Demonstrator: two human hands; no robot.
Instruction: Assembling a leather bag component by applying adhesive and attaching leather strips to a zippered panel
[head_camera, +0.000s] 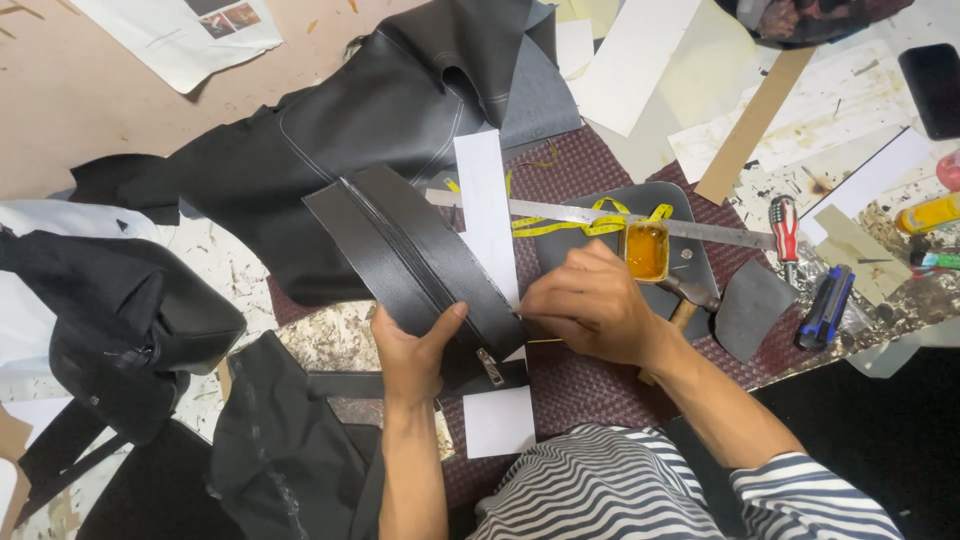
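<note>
near the middle of the worktop's near edge, a black zippered leather strip (425, 260) is gripped at its near end by the left hand (412, 355), while the right hand (590, 305) is closed over its edge beside a white paper strip (487, 215), just short of a steel ruler (600, 217) and a glue pot (646, 250).
</note>
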